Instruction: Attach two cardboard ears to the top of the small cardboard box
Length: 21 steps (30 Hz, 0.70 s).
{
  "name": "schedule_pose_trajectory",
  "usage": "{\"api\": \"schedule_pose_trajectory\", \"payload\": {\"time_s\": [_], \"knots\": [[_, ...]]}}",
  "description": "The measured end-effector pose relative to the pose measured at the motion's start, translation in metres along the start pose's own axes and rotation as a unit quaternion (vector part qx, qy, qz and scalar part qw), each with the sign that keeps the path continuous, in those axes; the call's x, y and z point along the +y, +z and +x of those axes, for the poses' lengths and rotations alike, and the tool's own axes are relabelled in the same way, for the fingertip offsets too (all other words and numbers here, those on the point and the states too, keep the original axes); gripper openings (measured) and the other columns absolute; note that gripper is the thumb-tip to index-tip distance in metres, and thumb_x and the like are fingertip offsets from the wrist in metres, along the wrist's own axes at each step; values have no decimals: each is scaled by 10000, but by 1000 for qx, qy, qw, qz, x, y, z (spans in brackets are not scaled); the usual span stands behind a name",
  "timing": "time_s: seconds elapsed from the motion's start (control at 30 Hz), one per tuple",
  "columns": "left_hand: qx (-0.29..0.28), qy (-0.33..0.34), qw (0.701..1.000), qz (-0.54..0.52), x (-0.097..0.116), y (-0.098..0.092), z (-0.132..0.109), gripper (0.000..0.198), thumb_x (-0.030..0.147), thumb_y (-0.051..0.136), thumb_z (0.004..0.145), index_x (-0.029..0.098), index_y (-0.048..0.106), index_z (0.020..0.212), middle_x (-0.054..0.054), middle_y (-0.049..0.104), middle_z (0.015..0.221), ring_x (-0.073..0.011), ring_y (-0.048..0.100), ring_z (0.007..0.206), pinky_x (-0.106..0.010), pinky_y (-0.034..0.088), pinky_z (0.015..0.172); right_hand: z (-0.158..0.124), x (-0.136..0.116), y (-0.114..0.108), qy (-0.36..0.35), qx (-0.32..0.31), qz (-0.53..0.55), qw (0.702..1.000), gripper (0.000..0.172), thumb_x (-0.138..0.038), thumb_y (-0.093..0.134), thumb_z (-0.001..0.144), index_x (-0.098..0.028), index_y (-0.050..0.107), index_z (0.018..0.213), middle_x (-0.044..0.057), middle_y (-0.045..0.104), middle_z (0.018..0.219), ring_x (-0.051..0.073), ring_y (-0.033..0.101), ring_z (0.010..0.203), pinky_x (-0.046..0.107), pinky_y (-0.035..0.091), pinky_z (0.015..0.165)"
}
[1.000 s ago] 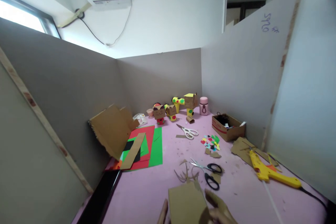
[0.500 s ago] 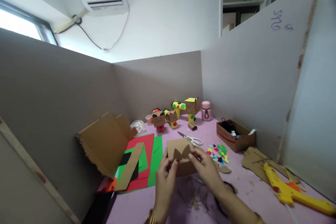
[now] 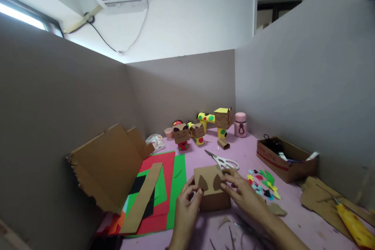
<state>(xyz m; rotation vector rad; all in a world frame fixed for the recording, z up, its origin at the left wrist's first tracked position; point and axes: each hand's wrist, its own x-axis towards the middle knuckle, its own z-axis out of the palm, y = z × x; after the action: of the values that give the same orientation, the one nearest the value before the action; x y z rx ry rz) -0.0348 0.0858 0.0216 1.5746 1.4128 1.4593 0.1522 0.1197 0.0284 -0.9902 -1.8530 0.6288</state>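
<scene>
Both hands hold a small cardboard box [image 3: 212,189] up off the pink desk [image 3: 293,218], front face turned twd the camera so the 2 darker ear-shaped cardboard bits [image 3: 209,182] on it can be seen & lined up. Left hand [image 3: 187,203]: grip closed on the box's left edge, thumb on the front just beside the left ear piece, prob pinning it flat. Right hand [image 3: 244,195]: grip closed on the box's right side, fingertips [image 3: 227,179] pressing at the right ear piece. Box sits between the 2 hands, tilted a bit back.

Rel. to the box:
- white-handled scissors [image 3: 224,161] just behind it, lying flat on the desk, w/in easy reach
- small coloured paper cut-outs [image 3: 262,183] to its right, spread loose
- open carton [image 3: 285,158] w/ tools further right, near the partition wall
- yellow glue gun [image 3: 354,226] far right, on cardboard scraps [image 3: 319,199], well apart
- red, green & black paper sheets [image 3: 164,187] to its left w/ a cardboard strip [image 3: 142,199] laid over them
- big torn cardboard sheet [image 3: 105,164] further left, leaning on the partition
- finished cardboard figures [image 3: 202,127] & a pink flask [image 3: 240,125] well behind, lined up at the back wall, out of the work area
- thin cardboard slivers [image 3: 234,230] on the desk right below it
</scene>
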Motion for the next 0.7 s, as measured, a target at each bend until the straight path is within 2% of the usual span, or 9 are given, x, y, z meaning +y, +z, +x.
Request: {"api": "schedule_pose_trajectory", "payload": {"time_s": [0.13, 0.27, 0.5, 0.7], "knots": [[-6, 9, 1000, -12, -2, 6, 0, 163, 306, 560, 787, 173, 639, 738, -168, 480, 1309, -282, 449, 1208, -445, 372, 981, 4, -2, -9, -16, -45, -15, 999, 126, -201, 526, 814, -227, 649, 811, 83, 582, 1081, 233, 531, 1052, 357, 431, 877], [-6, 19, 1000, -23, -6, 10, -4, 169, 307, 543, 802, 173, 623, 737, -158, 429, 1342, -276, 407, 1238, -423, 362, 992, 3, -4, -11, -21, -58, -35, 998, 129, -201, 522, 824, -213, 650, 834, 98, 551, 1153, 234, 501, 1088, 358, 400, 917], [6, 35, 999, -26, -20, 14, -4, 201, 334, 523, 814, 173, 642, 822, -169, 425, 1341, -278, 413, 1230, -422, 347, 1002, 5, -5, -9, -42, -64, -61, 995, 122, -204, 495, 841, -196, 612, 807, 96, 582, 1050, 221, 527, 1026, 331, 410, 878], [20, 31, 999, -30, -19, 17, -5, 200, 328, 527, 802, 170, 648, 822, -174, 443, 1329, -292, 415, 1226, -441, 357, 990, 9, -3, -15, -55, -91, -61, 992, 120, -225, 510, 830, -205, 608, 763, 74, 601, 996, 220, 552, 958, 327, 421, 826]]}}
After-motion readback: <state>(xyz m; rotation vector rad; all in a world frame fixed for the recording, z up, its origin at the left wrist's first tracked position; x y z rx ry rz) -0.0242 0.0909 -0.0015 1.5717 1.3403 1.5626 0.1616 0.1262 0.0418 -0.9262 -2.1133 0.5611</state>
